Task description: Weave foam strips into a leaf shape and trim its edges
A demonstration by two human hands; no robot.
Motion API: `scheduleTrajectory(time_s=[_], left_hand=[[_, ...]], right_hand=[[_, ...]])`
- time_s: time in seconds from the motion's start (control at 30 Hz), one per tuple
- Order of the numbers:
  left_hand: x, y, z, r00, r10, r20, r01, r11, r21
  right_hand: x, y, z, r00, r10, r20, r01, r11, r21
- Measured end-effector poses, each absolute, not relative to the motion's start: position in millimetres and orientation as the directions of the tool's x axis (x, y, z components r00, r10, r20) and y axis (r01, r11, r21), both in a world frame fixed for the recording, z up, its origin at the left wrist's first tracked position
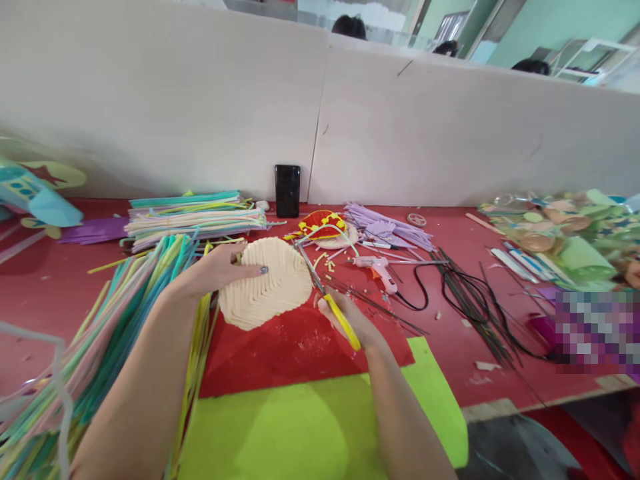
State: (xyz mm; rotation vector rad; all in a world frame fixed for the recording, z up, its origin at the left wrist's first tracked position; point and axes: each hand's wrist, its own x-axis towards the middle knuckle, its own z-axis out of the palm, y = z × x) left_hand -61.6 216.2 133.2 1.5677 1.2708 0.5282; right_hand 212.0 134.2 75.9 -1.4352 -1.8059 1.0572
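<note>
The left hand (220, 270) grips 1 cream leaf-shaped piece (267, 283) at its left edge, thumb pressed on top, fingers closed on it from beneath. The piece shows a ribbed herringbone surface and is held just above the red table (300, 343). The right hand (345, 317) is closed around the yellow handles of 1 pair of scissors (330, 300); the blades point up-left and meet the right edge of the leaf piece. Whether the blades are parted cannot be told.

Left of the forearm: 1 large heap of pastel strips (100, 333), too many to count. Behind it, 1 stacked pile of coloured sheets (193, 217). Against the grey partition (200, 100) stands 1 black phone (287, 190), upright. Beside it lies 1 red and yellow round piece (320, 223) with small yellow cuttings around it, then 1 pile of purple strips (390, 230). 1 pink glue gun (380, 270) lies right of the scissors, its black cord (425, 293) trailing right. 1 bundle of dark wires (475, 300) fans out further right. In front of the hands lie 1 lime-green sheet (300, 427) and 1 red sheet (280, 357), the green partly over the red. 3 heads show above the partition.
</note>
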Motion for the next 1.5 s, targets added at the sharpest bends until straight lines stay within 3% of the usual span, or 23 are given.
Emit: scheduleTrajectory(time_s=[0.37, 0.73, 1.5], left_hand=[[-62.8, 216.2, 135.3, 0.33, 0.916, -0.229, 0.484, 0.044, 0.874], [-62.2, 218.8, 129.3, 0.36, 0.908, -0.216, 0.471, 0.023, 0.882], [-60.1, 219.3, 130.5, 0.347, 0.916, -0.202, 0.521, -0.009, 0.853]], right_hand=[[213.6, 134.1, 70.3, -0.269, 0.963, 0.004, 0.436, 0.126, -0.891], [212.9, 132.7, 73.8, -0.248, 0.967, -0.062, 0.475, 0.066, -0.878], [214.2, 134.0, 71.0, -0.249, 0.967, -0.046, 0.453, 0.074, -0.888]])
